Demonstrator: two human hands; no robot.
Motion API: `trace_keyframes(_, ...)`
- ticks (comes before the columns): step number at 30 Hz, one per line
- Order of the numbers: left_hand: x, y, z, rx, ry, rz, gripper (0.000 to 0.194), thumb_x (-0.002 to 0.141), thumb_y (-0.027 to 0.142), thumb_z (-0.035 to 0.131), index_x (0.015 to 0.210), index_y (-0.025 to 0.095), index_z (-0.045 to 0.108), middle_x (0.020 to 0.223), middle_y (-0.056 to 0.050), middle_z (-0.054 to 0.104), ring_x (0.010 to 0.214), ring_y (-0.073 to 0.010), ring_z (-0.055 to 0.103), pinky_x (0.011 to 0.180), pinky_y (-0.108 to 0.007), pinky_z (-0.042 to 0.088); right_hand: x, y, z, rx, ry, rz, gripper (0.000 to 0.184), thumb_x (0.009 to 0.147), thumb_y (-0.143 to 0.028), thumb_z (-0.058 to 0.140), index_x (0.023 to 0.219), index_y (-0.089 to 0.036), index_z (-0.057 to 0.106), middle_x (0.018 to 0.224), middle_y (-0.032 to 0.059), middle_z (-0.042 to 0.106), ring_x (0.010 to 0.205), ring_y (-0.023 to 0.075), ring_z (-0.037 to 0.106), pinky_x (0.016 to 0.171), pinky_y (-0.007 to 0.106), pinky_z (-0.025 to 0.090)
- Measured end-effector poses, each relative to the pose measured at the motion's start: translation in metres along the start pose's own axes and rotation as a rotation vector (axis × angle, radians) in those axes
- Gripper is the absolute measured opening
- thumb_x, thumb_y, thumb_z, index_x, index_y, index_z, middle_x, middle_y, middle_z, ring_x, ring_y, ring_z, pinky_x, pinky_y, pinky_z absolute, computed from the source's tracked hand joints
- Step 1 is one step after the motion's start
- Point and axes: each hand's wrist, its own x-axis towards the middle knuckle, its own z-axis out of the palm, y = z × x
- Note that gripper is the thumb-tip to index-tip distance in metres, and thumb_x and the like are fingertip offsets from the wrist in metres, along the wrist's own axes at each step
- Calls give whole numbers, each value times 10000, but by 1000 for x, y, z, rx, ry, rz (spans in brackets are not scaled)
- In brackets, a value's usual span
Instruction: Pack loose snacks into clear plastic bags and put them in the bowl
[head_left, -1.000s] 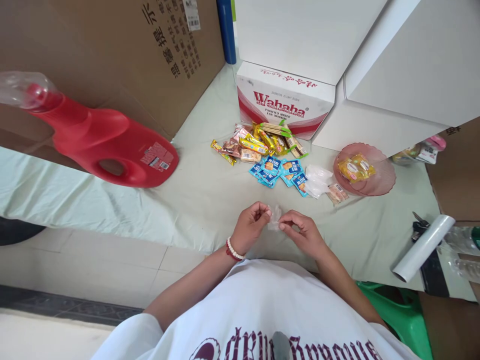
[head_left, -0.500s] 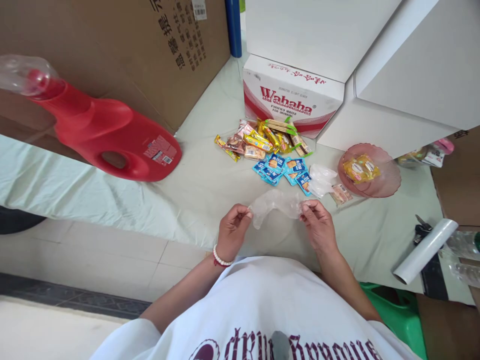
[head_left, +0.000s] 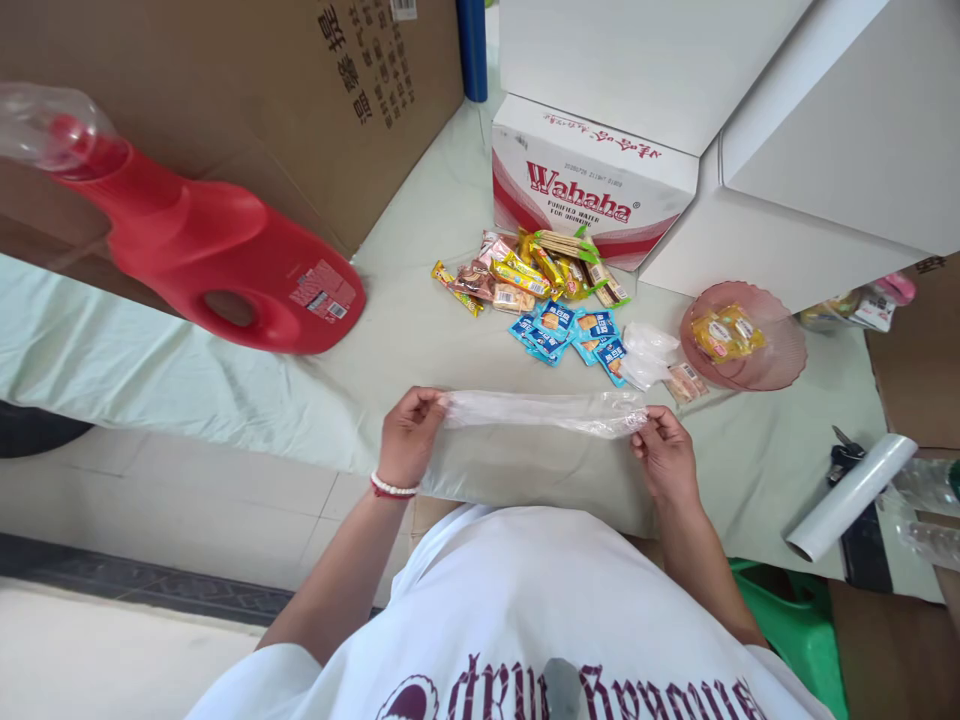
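A clear, thin plastic film piece (head_left: 544, 412), perhaps a bag or glove, is stretched level between my two hands above the table's front part. My left hand (head_left: 410, 432) pinches its left end between thumb and fingers. At the other end, my right hand (head_left: 665, 450) grips the film the same way. Just beyond it lie blue snack sachets (head_left: 551, 330) and a crumpled white plastic piece (head_left: 646, 355). A small pink packet (head_left: 685, 383) is beside that. Behind the sachets is a heap of yellow and brown wrapped snacks (head_left: 521, 275).
A pink glass bowl (head_left: 787, 355) holds yellow packets. The Wahaha carton (head_left: 585, 200) and white boxes (head_left: 832, 130) stand at the back. On the left is a large red bottle (head_left: 232, 260) by a cardboard box (head_left: 225, 90). A white roll (head_left: 851, 498) lies right, above a green stool (head_left: 795, 630).
My hands have moved apart, the left one farther to the left. The film, sagging and curved before, is now pulled out long and nearly straight.
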Motion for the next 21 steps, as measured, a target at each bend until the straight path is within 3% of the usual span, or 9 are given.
trace_keyframes(5, 27, 3, -26, 388, 109, 400, 136, 905, 317, 653, 919, 194, 709, 1011, -50, 720, 971, -184, 641, 849, -327, 502, -3, 12, -1, -305, -66, -181, 195, 855, -405, 720, 903, -223, 668, 647, -47, 584, 549, 110, 508, 534, 248, 424)
trace_keyframes(9, 32, -8, -26, 378, 180, 445, 115, 909, 304, 673, 931, 196, 707, 1023, -40, 701, 1009, -187, 625, 832, -337, 515, -7, 22, 2, -411, -100, -212, 194, 884, -416, 683, 923, -226, 686, 698, -31, 626, 595, 132, 557, 610, 281, 459)
trace_keyframes(12, 26, -11, -24, 299, 230, 468, 118, 919, 324, 678, 939, 209, 696, 1061, -40, 662, 1027, -177, 618, 828, -327, 527, -6, 25, 2, -304, -51, -141, 231, 854, -446, 714, 896, -224, 666, 742, -18, 658, 590, 126, 546, 577, 272, 459)
trace_keyframes(14, 18, -6, -26, 243, 178, 488, 107, 905, 329, 695, 905, 222, 701, 1103, -51, 652, 1066, -189, 624, 871, -346, 540, -2, 25, 1, -174, 3, -56, 289, 798, -469, 766, 878, -220, 644, 772, -10, 675, 570, 113, 529, 516, 251, 439)
trace_keyframes(16, 10, 3, -32, 216, -92, 505, 86, 896, 309, 694, 850, 243, 725, 1096, -65, 679, 1111, -217, 633, 948, -387, 540, 2, 23, -3, -58, 66, 12, 348, 723, -471, 823, 857, -217, 626, 746, -21, 657, 548, 99, 514, 469, 227, 407)
trace_keyframes(19, 0, 16, -47, 292, -764, 465, 133, 887, 272, 671, 789, 280, 760, 1007, -83, 743, 1097, -246, 663, 964, -402, 550, 9, 22, -8, 43, 117, 41, 374, 657, -436, 868, 826, -214, 618, 699, -48, 603, 539, 85, 509, 455, 208, 390)
trace_keyframes(21, -3, 22, -57, 389, -1019, 409, 145, 879, 271, 665, 774, 288, 763, 992, -86, 762, 1035, -244, 690, 902, -371, 569, 12, 21, -9, 68, 113, 30, 357, 660, -416, 872, 819, -210, 628, 678, -53, 589, 551, 85, 519, 468, 204, 402)
